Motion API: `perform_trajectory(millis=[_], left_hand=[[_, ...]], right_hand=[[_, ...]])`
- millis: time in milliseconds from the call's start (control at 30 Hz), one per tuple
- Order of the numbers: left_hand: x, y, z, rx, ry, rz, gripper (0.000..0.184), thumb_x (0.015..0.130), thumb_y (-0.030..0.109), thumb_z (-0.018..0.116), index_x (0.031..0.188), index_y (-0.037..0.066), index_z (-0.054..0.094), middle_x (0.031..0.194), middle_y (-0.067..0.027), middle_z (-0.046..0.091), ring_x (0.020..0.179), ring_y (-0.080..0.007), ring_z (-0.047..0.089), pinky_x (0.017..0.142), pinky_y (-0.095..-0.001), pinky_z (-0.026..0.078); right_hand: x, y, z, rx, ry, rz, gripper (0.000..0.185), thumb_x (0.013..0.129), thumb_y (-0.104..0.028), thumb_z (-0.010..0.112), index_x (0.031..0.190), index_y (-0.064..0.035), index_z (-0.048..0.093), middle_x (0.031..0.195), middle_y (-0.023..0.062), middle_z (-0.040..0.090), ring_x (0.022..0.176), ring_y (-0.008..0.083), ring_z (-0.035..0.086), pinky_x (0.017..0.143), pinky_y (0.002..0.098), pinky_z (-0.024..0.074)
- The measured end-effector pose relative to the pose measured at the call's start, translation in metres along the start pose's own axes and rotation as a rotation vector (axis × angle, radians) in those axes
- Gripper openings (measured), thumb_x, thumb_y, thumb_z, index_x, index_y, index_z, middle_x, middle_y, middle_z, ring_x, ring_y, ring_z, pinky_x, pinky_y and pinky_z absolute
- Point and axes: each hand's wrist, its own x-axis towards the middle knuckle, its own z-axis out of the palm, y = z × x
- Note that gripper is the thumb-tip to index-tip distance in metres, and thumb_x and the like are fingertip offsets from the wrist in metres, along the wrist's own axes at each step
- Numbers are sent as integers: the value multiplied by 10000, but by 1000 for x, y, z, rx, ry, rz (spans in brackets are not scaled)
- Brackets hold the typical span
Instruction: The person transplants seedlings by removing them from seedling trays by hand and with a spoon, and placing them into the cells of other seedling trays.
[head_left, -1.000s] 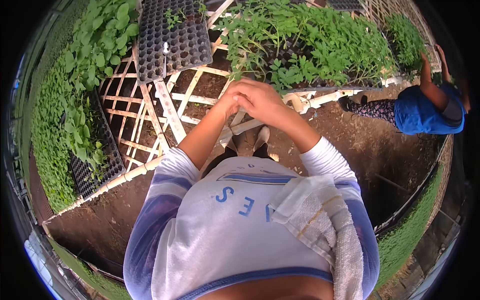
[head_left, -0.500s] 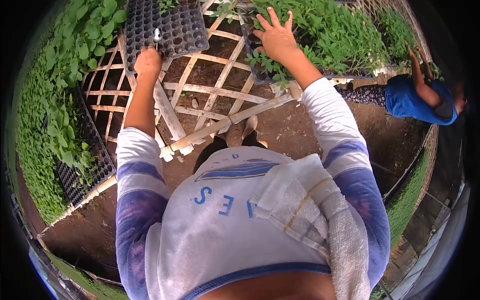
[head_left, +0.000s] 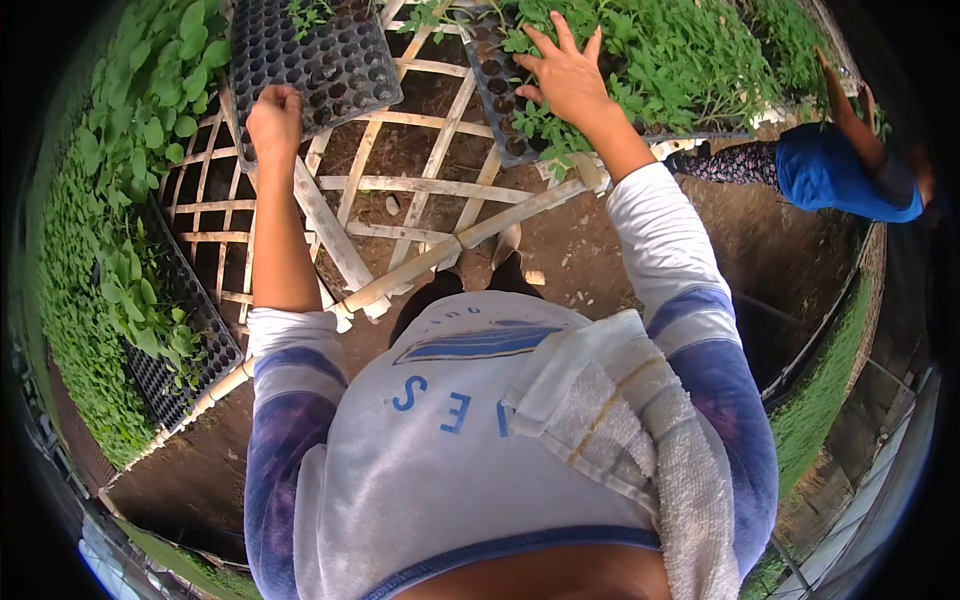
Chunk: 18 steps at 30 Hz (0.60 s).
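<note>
The left hand [head_left: 275, 122] was closed, fingers curled, over the near part of a black cell tray [head_left: 315, 75]; its contents, if any, could not be determined. The right hand [head_left: 572, 88] was open, fingers spread at the leafy seedlings [head_left: 670, 75] in a second tray [head_left: 494, 90]. Both trays lay on the lattice worktop [head_left: 430, 185].
</note>
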Motion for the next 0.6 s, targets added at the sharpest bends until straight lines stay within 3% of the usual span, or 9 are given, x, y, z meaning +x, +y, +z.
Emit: perform_trajectory(millis=[67,100,233,367,400,433,467,533,600], left_hand=[[-13,62,-15,-469,-79,-82,144,888,109,679,977,-5,682,806,-33,685,690,-60,598,636,-219,497],[-13,77,-8,-660,-111,-34,160,906,121,665,982,-20,676,829,-53,695,683,-95,619,639,-240,514],[-25,142,30,-663,-169,166,170,903,181,678,959,21,696,793,-80,711,644,-117,637,629,-264,518],[-39,184,73,-371,-108,534,130,899,132,625,979,44,677,881,-190,686,767,-369,660,718,-397,537],[-37,186,88,-294,-58,689,139,913,131,633,991,22,669,893,-176,684,800,-336,681,712,-375,538],[-40,193,93,-253,-103,719,133,912,125,621,983,21,664,941,-178,690,852,-393,653,750,-420,535],[-41,195,101,-214,-138,745,132,911,126,620,987,27,662,949,-179,687,862,-395,649,755,-424,533],[-44,193,123,-174,-175,772,132,910,128,619,991,32,660,957,-180,684,871,-398,644,760,-429,530],[-48,188,142,-181,-143,714,134,928,121,609,981,3,646,892,-178,705,780,-339,693,712,-388,559]], right_hand=[[-2,2,5,21,17,1,498,825,-426,715,1280,-234,652,1551,31,343,1491,337,124,1080,777,118],[-3,4,7,36,30,0,487,827,-420,715,1272,-232,658,1548,31,347,1491,337,123,1079,777,120],[-2,7,13,75,42,8,457,833,-407,714,1249,-224,673,1538,32,363,1491,340,120,1073,779,128],[-6,9,-8,102,-20,21,440,833,-402,715,1233,-219,684,1534,32,369,1491,339,118,1070,781,128],[-6,9,-8,103,-33,17,434,832,-403,716,1222,-217,689,1532,33,373,1491,337,120,1070,782,124],[-5,11,-7,104,-46,13,427,831,-405,716,1212,-214,694,1530,34,376,1491,336,121,1070,782,121],[-5,12,-5,118,-22,8,391,825,-387,729,1174,-212,715,1528,28,379,1491,333,123,1078,775,117],[-4,13,-3,119,-37,-9,373,820,-375,736,1157,-212,725,1526,25,382,1491,333,125,1080,773,117],[-4,14,-1,127,-43,-35,345,806,-342,754,1127,-215,742,1522,17,389,1491,332,129,1091,763,119]])
